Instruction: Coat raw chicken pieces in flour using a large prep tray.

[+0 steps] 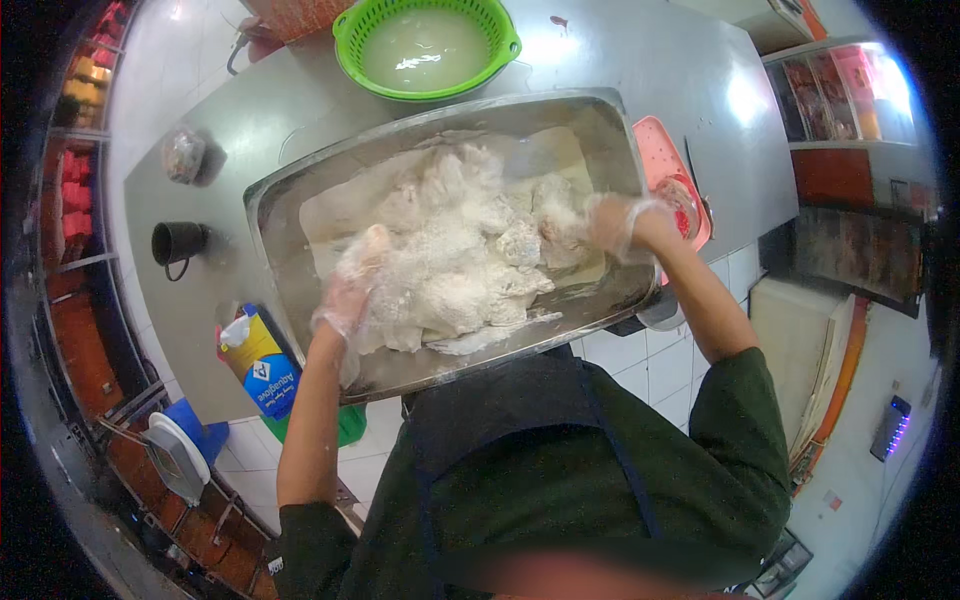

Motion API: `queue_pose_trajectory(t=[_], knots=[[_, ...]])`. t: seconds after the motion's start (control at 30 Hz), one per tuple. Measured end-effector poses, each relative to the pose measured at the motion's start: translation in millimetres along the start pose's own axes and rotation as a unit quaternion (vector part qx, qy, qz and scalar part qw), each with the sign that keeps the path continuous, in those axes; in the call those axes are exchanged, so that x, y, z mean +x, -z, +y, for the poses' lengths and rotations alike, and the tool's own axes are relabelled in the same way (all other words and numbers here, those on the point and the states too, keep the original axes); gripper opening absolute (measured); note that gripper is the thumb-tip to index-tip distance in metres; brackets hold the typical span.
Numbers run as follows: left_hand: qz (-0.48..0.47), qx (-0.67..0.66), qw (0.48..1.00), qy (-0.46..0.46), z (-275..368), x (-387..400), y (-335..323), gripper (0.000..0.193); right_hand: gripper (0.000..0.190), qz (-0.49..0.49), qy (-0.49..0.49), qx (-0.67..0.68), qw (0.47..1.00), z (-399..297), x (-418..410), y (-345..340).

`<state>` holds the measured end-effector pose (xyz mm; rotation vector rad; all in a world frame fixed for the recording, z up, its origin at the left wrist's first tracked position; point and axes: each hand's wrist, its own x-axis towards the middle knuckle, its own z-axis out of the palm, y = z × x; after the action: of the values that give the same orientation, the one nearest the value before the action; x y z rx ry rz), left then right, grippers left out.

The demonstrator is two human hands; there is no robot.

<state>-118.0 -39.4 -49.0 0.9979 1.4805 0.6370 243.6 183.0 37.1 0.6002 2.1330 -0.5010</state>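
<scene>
A large rectangular metal tray (450, 381) lies before me, holding white flour and several flour-coated pieces (450, 292) that look like raw meat. My left hand (358, 274), in a clear plastic glove, is over the tray's left part, beside the heap. It is blurred, and its grip cannot be made out. Over the right side of the tray, my right hand (622, 223), also gloved, is near a coated piece (555, 217). Motion blur hides its fingers and whether it holds that piece.
Beyond the tray, a green colander (343, 52) sits in cloudy liquid. A pink tray (649, 135) with a red-and-clear container is at the right. On the steel table's left stand a black mug (176, 241), a filled plastic bag (182, 154) and a glove box (262, 367).
</scene>
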Motion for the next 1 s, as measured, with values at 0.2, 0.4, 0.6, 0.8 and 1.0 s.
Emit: queue_pose_trajectory(t=[0.2, 0.4, 0.6, 0.8, 1.0], knots=[[0.036, -0.165, 0.948, 0.271, -24, 0, -20, 0.074, 0.032, -0.041, 0.133, -0.054, 0.989, -34, 24, -29], [-0.049, -0.373, 0.892, 0.251, 46, 26, -78, 0.055, 0.033, -0.038, 0.055, 0.228, 0.971, -91, 74, -28], [-0.025, -0.382, 0.905, 0.183, 24, 54, -78, 0.041, 0.037, 0.156, 0.149, 0.242, 0.946, -115, 97, -42], [-0.025, -0.115, 0.993, -0.016, 126, 18, -63, 0.045, 0.036, 0.085, 0.191, 0.222, 0.953, -92, 50, -16], [0.037, 0.127, 0.976, -0.17, 130, 10, -36, 0.055, 0.028, 0.221, 0.06, 0.358, 0.905, -6, -4, 28]])
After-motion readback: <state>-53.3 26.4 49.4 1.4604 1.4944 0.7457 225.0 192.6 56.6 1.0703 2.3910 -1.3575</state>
